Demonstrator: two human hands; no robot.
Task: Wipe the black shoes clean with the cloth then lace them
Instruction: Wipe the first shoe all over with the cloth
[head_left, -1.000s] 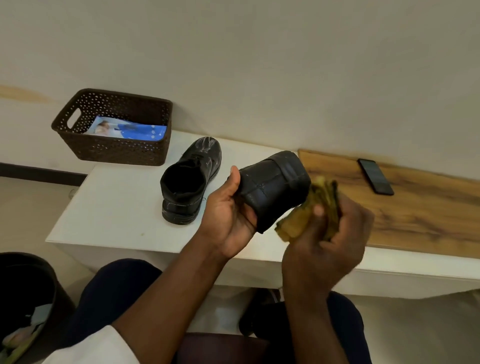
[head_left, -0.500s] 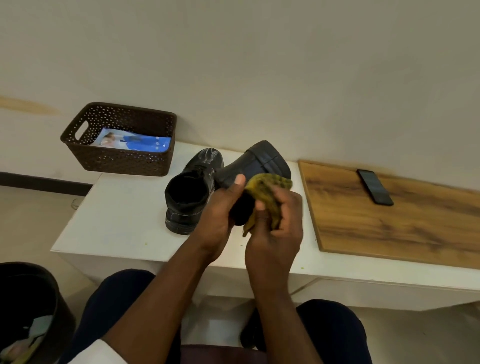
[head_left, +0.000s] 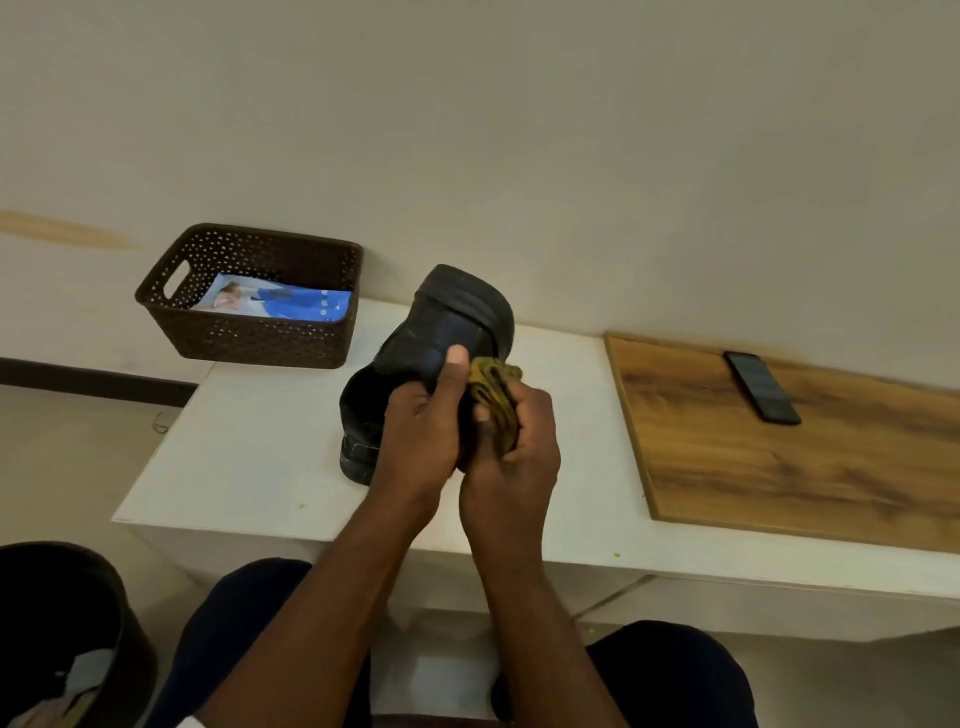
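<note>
Head view: the shoe (head_left: 457, 322) is gripped by the left hand (head_left: 421, 441), toe pointed up and away, while the bunched cloth (head_left: 493, 395) is clenched in the right hand (head_left: 514, 447), pressed on its near-right flank.

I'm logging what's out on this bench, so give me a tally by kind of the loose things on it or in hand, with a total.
Black shoes: 2, one held, one standing on the bench
Cloth: 1
Basket: 1
Phone: 1
Wooden board: 1
Total: 6
</note>
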